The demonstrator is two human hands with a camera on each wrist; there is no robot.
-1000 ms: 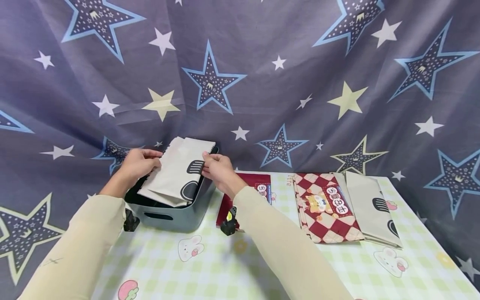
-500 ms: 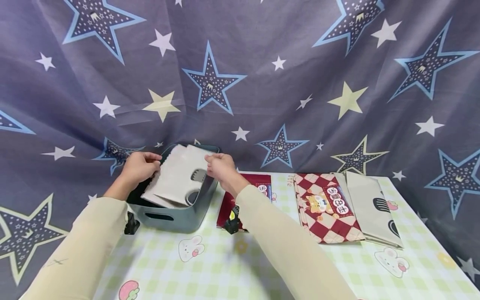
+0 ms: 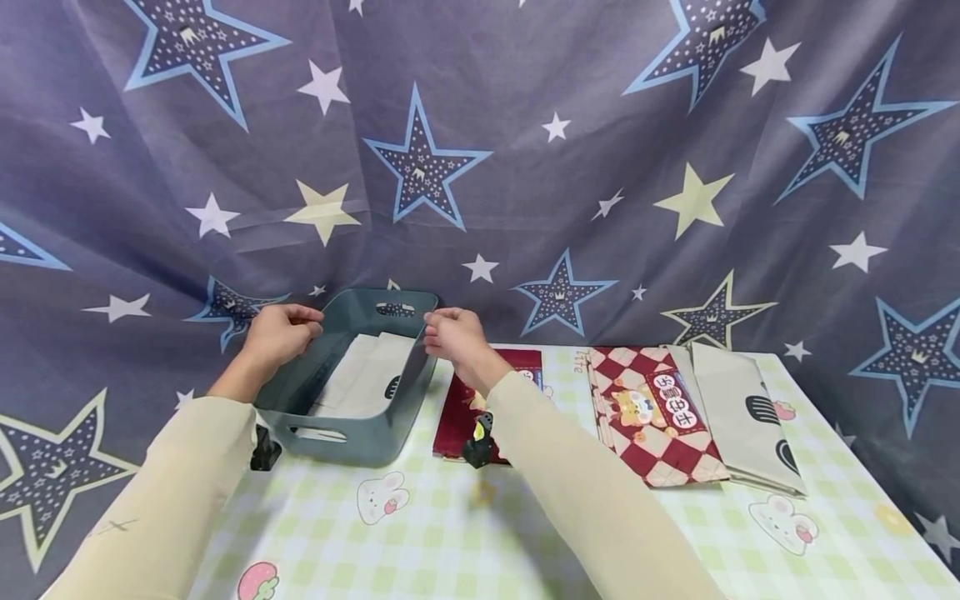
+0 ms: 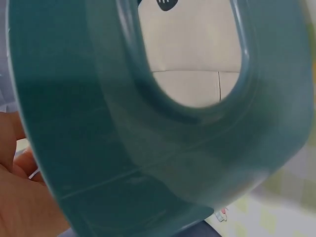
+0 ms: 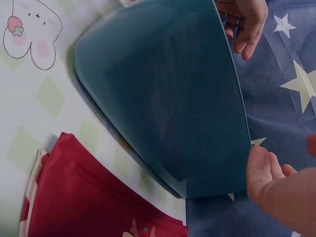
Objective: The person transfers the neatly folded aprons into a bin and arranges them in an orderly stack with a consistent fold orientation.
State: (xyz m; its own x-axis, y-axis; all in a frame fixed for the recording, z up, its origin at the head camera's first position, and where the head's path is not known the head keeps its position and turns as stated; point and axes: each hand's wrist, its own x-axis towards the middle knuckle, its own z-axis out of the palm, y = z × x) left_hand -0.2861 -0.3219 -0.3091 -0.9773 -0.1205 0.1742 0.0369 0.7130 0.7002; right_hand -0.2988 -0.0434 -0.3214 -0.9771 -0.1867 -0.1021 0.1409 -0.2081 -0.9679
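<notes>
A grey-green plastic bin [image 3: 367, 447] with handle slots stands at the table's back left. Folded cream fabric [image 3: 363, 375] with a black print lies low inside it, and also shows through the handle slot in the left wrist view. Over the bin's left rim, my left hand [image 3: 281, 337] is loosely bent with nothing in its fingers. My right hand [image 3: 459, 340] is at the right rim, fingers together and holding nothing. The right wrist view has the right fingertips right beside the rim of the bin [image 5: 163, 98], with the left hand [image 5: 251, 22] across from them.
Right of the bin lies a dark red folded fabric [image 3: 453, 421], partly behind my right forearm. Farther right, a red-and-cream checked folded piece [image 3: 652, 442] overlaps another cream one [image 3: 738, 417]. A star-patterned curtain [image 3: 525, 167] hangs right behind the table.
The cream fabric has left both hands and dropped down into the bin. My right hand has shifted slightly right; the left has barely moved.
</notes>
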